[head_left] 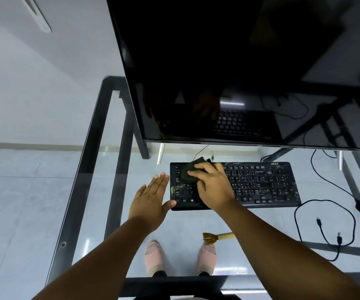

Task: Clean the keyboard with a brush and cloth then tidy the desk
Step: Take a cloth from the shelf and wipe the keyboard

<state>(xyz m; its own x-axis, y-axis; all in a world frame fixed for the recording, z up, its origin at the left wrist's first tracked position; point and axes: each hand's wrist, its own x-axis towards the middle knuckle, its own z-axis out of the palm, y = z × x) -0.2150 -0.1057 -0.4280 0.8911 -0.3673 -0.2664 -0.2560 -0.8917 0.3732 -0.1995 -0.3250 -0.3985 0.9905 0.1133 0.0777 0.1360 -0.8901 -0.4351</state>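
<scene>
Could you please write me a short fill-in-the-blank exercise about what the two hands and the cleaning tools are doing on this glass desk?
1. The right hand presses a dark folded cloth onto the black keyboard's ____ end.
2. The left hand, fingers straight, steadies the keyboard with its ____.
3. The wooden-handled brush lies on the ____ desk, untouched.

Missing words: left; thumb; glass

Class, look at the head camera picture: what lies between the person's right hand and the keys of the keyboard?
In the head view, a dark cloth lies under the right hand, whose fingers press it onto the left part of the keyboard.
</scene>
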